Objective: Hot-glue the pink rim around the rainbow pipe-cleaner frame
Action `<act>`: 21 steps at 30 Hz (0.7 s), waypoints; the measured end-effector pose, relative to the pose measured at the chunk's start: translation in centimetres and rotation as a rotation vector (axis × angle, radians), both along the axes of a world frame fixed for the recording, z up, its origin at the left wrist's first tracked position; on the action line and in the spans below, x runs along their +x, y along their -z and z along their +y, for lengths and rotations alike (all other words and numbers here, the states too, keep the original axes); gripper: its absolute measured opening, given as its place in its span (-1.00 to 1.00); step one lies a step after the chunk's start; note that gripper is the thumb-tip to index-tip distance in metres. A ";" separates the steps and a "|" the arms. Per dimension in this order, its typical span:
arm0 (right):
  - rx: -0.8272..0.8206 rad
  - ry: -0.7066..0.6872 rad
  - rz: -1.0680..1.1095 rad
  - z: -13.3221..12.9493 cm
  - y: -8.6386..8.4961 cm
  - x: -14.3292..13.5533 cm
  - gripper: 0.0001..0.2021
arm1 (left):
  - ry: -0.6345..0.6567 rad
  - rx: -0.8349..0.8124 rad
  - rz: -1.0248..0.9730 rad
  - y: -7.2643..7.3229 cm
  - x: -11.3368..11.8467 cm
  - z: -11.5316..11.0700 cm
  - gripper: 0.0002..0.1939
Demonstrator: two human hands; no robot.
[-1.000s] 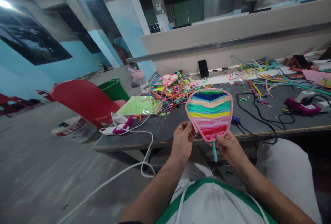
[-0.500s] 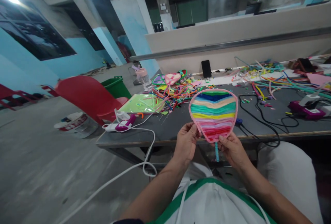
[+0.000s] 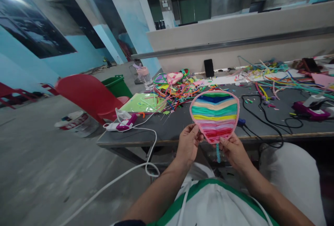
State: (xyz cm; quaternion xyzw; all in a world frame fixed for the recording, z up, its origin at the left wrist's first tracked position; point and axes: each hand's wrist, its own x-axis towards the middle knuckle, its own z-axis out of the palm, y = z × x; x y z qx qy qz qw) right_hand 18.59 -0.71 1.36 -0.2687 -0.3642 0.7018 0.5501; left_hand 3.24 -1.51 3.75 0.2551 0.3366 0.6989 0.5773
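Both my hands hold up a striped hand fan (image 3: 215,113) with a pink fuzzy rim and a short blue-green handle pointing down. Its stripes run from green and blue at the top through yellow to pink and red at the bottom. My left hand (image 3: 190,142) pinches the lower left rim between thumb and fingers. Around the lower right rim, by the top of the handle, my right hand (image 3: 232,148) is closed, thumb on the front face. The fingers behind the fan are partly hidden.
On the grey table (image 3: 172,128) lie a heap of coloured pipe cleaners (image 3: 180,95), a green packet (image 3: 141,103), purple power strips (image 3: 127,122) and black cables (image 3: 263,114). A phone (image 3: 208,68) stands upright at the back. A red chair (image 3: 83,94) and white bucket (image 3: 78,123) are left.
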 end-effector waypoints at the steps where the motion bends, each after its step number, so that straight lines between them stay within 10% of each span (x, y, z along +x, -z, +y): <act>1: -0.004 0.006 -0.003 0.0 0.2 0.0 -0.82 | 0.002 -0.004 0.006 0.0 0.0 0.0 -0.76; 16: 0.013 0.090 0.090 -1.8 1.9 -2.8 -0.69 | -0.047 -0.083 0.243 -0.3 0.3 0.0 -0.59; 21: -0.031 -0.248 -0.087 -1.4 3.0 -1.9 -0.61 | -0.021 -0.085 0.419 -1.5 -2.3 0.5 -0.66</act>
